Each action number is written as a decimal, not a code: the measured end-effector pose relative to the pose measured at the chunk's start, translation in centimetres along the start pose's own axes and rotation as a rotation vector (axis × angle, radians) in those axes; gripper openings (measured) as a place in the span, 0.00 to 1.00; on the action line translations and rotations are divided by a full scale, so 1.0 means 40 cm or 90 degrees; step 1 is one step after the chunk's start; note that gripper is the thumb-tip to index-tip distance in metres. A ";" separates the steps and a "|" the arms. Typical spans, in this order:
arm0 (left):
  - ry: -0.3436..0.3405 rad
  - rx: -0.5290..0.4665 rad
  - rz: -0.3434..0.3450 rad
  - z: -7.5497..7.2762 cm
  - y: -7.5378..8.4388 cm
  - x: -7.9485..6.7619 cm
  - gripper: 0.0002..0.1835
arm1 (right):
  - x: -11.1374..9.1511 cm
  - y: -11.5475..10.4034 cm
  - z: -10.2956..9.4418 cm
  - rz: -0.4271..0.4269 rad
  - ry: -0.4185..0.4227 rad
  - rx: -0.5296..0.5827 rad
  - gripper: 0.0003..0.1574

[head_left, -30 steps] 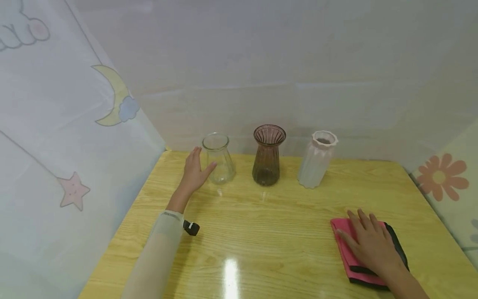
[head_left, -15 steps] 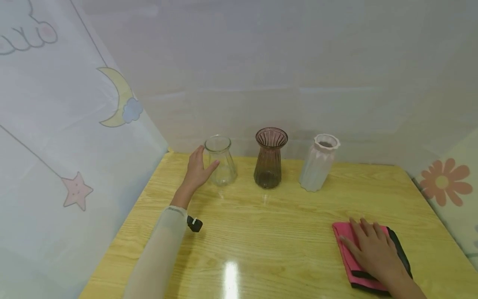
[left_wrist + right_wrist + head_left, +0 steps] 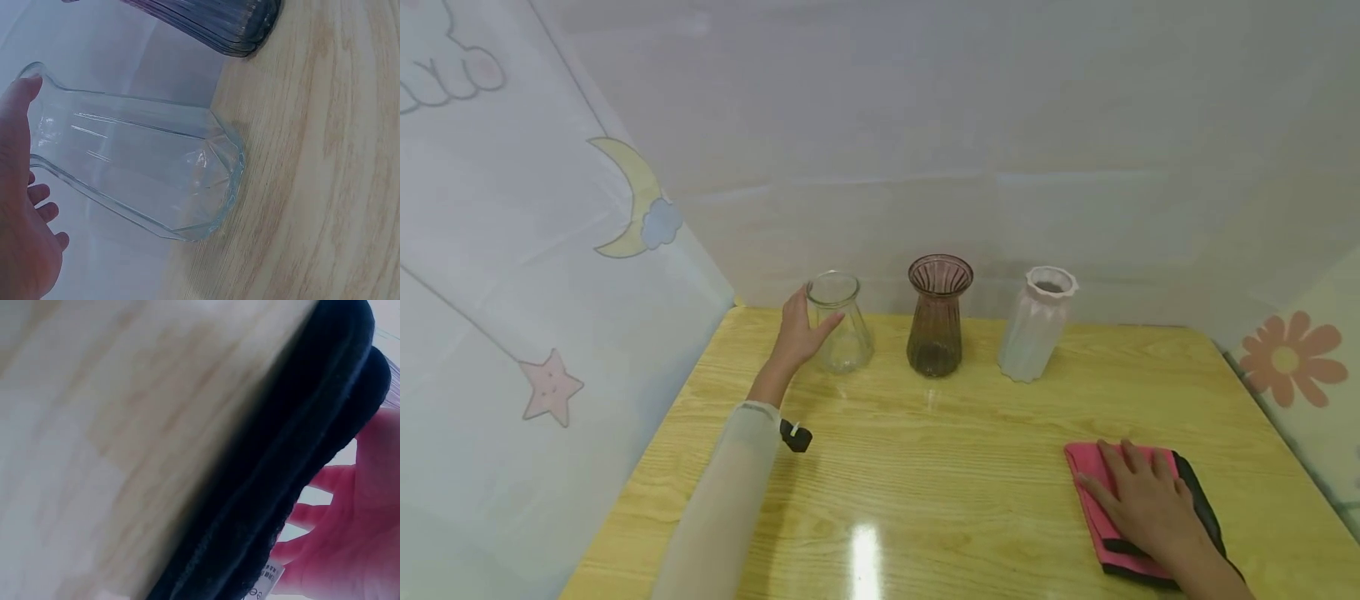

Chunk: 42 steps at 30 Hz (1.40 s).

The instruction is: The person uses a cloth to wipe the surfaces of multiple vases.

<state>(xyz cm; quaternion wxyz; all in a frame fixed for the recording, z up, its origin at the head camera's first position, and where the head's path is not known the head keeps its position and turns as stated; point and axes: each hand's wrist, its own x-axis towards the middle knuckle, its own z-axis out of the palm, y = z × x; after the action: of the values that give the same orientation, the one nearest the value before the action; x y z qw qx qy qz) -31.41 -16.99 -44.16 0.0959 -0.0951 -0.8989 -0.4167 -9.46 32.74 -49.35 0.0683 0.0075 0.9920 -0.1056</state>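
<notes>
On the table (image 3: 955, 475), left hand (image 3: 797, 335) touches clear vase (image 3: 847, 343).

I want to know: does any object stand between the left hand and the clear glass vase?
No, nothing visible does: the left hand is at the neck of the clear glass vase. The purple vase stands on its other side.

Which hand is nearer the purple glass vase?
Left hand, at the clear glass vase left of the purple glass vase; the right hand is farther, to the right, on the pink cloth.
</notes>
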 end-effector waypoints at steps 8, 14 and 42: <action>0.014 -0.061 -0.022 0.003 -0.001 0.010 0.55 | 0.016 -0.007 -0.004 -0.008 -0.018 -0.014 0.59; 0.033 -0.092 -0.017 0.004 0.000 0.014 0.52 | 0.025 -0.012 -0.007 -0.021 0.009 -0.019 0.55; -0.002 -0.136 -0.017 0.014 -0.003 -0.009 0.52 | 0.010 -0.019 -0.017 -0.093 0.101 0.005 0.19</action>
<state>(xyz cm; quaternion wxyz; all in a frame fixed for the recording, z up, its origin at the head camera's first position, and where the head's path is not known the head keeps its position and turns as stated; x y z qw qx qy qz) -31.12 -16.67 -44.68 0.0785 -0.0932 -0.8506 -0.5115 -9.98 32.13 -48.59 -0.0181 -0.0566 0.9918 -0.1131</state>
